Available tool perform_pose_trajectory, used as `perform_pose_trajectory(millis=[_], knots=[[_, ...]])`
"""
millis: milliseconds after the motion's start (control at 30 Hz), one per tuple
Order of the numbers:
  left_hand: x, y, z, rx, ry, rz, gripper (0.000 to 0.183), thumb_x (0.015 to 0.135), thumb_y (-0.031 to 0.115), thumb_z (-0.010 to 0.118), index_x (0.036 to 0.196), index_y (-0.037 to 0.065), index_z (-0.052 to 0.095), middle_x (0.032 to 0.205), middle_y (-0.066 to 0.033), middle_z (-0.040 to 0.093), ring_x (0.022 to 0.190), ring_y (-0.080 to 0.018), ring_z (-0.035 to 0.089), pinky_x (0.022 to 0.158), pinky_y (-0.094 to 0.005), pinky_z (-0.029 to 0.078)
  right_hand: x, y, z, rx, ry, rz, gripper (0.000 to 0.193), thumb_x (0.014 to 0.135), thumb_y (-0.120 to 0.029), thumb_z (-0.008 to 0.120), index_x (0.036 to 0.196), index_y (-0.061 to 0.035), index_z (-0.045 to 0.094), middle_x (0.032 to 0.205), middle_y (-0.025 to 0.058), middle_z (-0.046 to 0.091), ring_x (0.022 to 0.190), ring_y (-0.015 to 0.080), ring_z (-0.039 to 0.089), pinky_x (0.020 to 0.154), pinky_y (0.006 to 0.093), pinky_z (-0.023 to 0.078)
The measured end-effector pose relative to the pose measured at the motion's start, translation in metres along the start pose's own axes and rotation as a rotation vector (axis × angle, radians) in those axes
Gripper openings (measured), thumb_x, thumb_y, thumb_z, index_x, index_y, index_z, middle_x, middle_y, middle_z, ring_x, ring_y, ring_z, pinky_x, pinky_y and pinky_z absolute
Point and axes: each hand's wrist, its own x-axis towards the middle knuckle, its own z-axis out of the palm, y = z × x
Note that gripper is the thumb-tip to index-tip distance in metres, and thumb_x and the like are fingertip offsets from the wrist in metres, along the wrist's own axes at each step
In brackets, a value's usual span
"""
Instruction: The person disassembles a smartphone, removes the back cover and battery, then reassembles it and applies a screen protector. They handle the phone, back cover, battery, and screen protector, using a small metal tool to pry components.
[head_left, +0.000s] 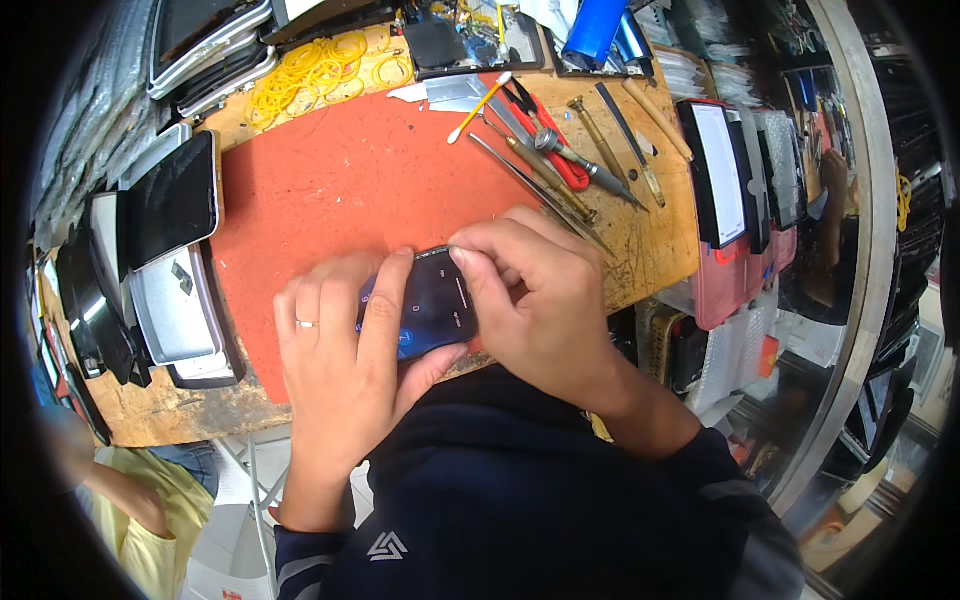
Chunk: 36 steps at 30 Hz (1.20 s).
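Observation:
A dark smartphone (440, 295) with a lit screen lies over the near edge of the red mat (320, 190). My left hand (345, 345), with a ring on one finger, holds it: fingers lie across the screen and the thumb presses along its near edge. At the phone's far right corner, my right hand (535, 290) has thumb and forefinger pinched together, the other fingers curled in. Whether anything small sits in that pinch is hidden. The lower left part of the phone is covered by my left fingers.
Beyond my right hand lie tweezers (545, 190), red-handled pliers (570, 175), screwdrivers (600, 135) and a cotton swab (480, 107). Yellow rubber bands (310, 75) lie at the back. Tablets and panels (175, 200) are stacked left. A person in a yellow shirt (160, 510) is at lower left.

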Motion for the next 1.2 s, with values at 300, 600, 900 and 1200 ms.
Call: perform_pose_trajectory(millis=[300,600,900,1200], knots=[[-0.002,-0.001,-0.001,-0.049,0.007,-0.009,0.077,0.081,0.045,0.088,0.141,0.003,0.066,0.130,-0.0143,0.063,0.121,-0.0361,0.059,0.102,-0.0508,0.043,0.009,-0.002,-0.012,0.004,-0.152,0.109,0.002,0.098,0.001,0.075,0.099,0.0035,0.075,0.085,0.0088,0.071,0.065,0.0116,0.068,0.058,0.0272,0.052],[0.000,-0.001,-0.001,-0.078,-0.013,-0.003,0.080,0.078,0.041,0.090,0.142,0.000,0.066,0.131,-0.0150,0.062,0.122,-0.0364,0.060,0.103,-0.0512,0.044,0.019,0.002,-0.014,0.001,-0.200,-0.009,0.002,0.096,0.004,0.075,0.096,0.0024,0.075,0.082,0.0068,0.067,0.063,0.0112,0.064,0.055,0.0283,0.048],[0.000,-0.001,-0.002,-0.058,-0.011,-0.007,0.079,0.078,0.043,0.089,0.140,0.000,0.067,0.130,-0.0147,0.063,0.119,-0.0363,0.061,0.100,-0.0507,0.045,0.054,0.015,-0.024,0.015,-0.407,-0.272,0.003,0.091,0.001,0.074,0.093,0.0014,0.073,0.084,0.0147,0.066,0.070,0.0347,0.065,0.063,0.0404,0.050],[-0.010,-0.006,-0.013,-0.060,-0.015,-0.068,0.081,0.081,0.051,0.087,0.143,0.003,0.066,0.131,-0.0164,0.065,0.119,-0.0391,0.062,0.104,-0.0511,0.045,0.081,0.017,-0.032,-0.121,-0.657,-0.346,0.009,0.094,-0.004,0.072,0.101,0.0008,0.074,0.092,0.0166,0.073,0.085,0.0396,0.070,0.079,0.0462,0.053]])
